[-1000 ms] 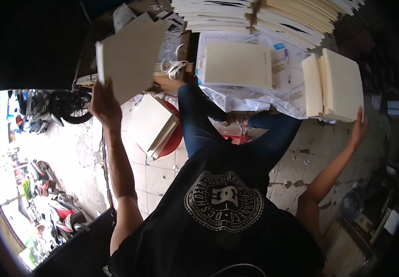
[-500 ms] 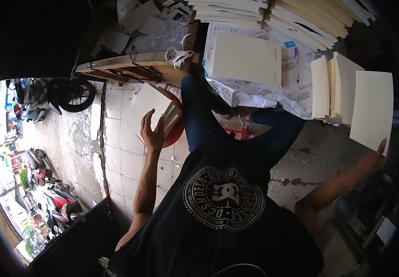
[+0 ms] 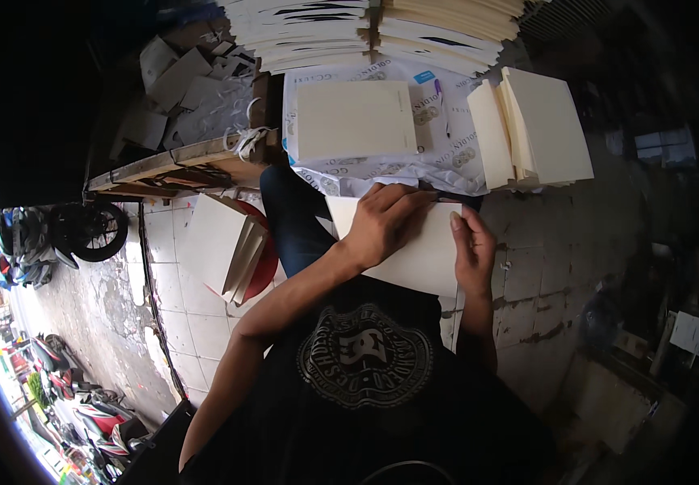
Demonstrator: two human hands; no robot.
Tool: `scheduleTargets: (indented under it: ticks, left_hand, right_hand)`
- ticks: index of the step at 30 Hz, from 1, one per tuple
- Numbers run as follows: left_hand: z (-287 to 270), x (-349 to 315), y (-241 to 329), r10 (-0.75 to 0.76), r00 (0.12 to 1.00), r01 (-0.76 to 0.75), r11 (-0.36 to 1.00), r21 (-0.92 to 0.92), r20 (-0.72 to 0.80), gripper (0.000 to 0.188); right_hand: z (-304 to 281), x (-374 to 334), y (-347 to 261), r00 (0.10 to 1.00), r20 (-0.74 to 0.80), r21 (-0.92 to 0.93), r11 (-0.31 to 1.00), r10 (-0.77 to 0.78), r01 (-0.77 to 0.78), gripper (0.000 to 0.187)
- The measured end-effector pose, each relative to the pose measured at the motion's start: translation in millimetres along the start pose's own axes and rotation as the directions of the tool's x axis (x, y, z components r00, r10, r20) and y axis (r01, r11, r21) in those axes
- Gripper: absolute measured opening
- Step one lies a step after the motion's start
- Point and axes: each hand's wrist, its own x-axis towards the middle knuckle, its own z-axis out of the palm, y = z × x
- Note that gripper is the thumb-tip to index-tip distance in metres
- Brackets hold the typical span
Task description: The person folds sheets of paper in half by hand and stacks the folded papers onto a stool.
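A large cream paper sheet (image 3: 414, 263) lies tilted over my lap, in front of my black shirt. My left hand (image 3: 386, 220) reaches across it from the left, its fingers bent together at the sheet's far edge. At the right far corner, my right hand (image 3: 474, 244) grips the sheet with the thumb on top and the other fingers partly hidden. Just beyond, a flat cream stack (image 3: 353, 121) rests on the printed white wrapping (image 3: 438, 149). To its right stands a bundle of cream folded sheets (image 3: 547, 125).
Tall piles of cream sheets (image 3: 301, 36) rise at the back. A purple pen (image 3: 440, 90) lies on the wrapping. On my left, more folded sheets (image 3: 224, 242) sit on a red stool (image 3: 267, 263). Paper scraps (image 3: 192, 89) fill a wooden-edged bin (image 3: 171, 166).
My right hand has brought the cream sheet from the far right to my lap. My left hand has left the sheets on the stool and come onto it. The view has shifted right.
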Motion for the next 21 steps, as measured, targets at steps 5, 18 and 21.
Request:
scheduleTargets:
  ticks: [5,18,21]
  left_hand:
    - [15,-31,4,-0.107,0.988,0.116,0.99,0.077,-0.115,0.03]
    - [2,-29,3,-0.112,0.976,0.106,0.993,-0.042,-0.185,0.028]
    - [-20,-23,-19,0.125,0.987,-0.114,0.988,0.102,-0.103,0.029]
  right_hand:
    - [20,-5,31,0.999,0.024,-0.094,0.995,0.029,-0.027,0.017]
    - [29,10,26,0.986,0.091,-0.196,0.968,-0.142,0.158,0.01]
    - [4,12,21,0.977,0.059,-0.353,0.911,-0.203,0.211,0.01]
